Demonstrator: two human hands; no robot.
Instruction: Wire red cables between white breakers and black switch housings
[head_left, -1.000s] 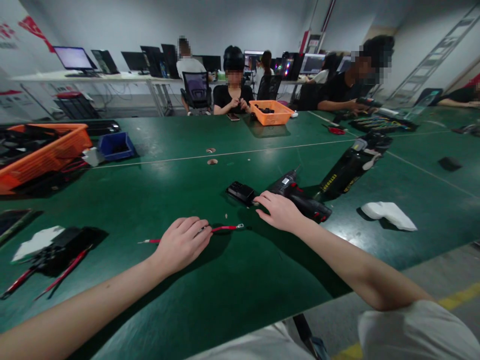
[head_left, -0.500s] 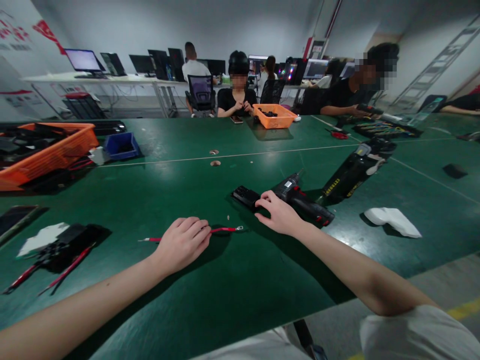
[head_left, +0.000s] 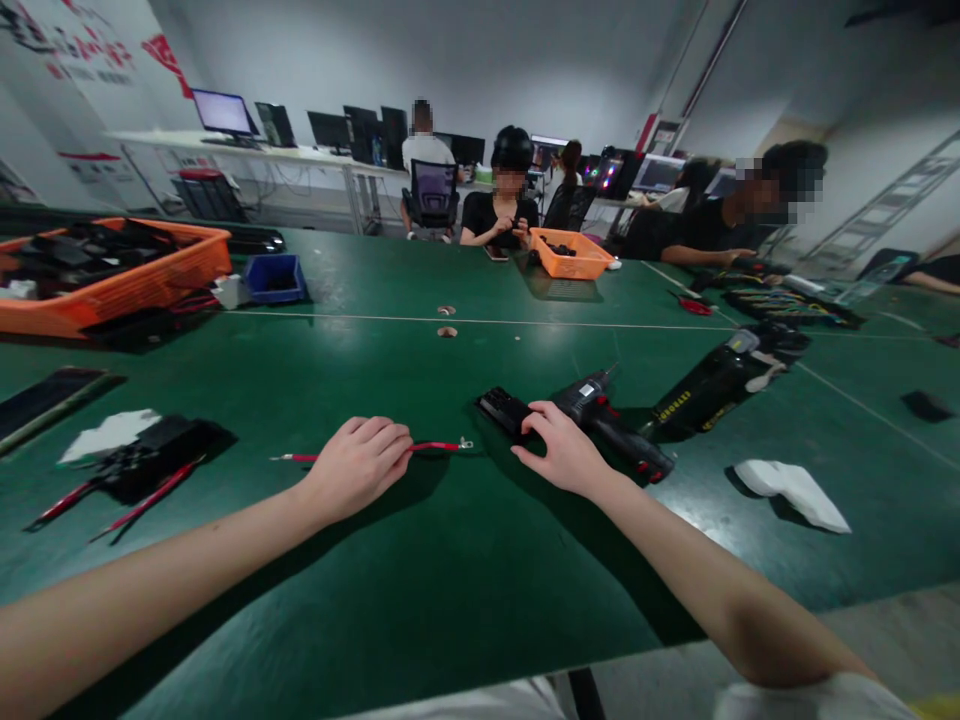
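My left hand is closed over the middle of a red cable, whose bare tip shows on the left and ring terminal on the right. My right hand has its thumb and fingers apart, its fingertips at the near end of a black block that lies on the green table. Just behind and to the right of that hand lies a black and red power screwdriver. Farther right, a black cylindrical tool marked in yellow stands at a slant.
Crumpled white paper lies at right. At left are black parts with red cables, an orange basket and a blue bin. Another orange basket stands across the table near a seated person.
The camera view has tilted and shifted. My right thumb and fingers have spread a little wider beside the black block. My left hand stays on the red cable.
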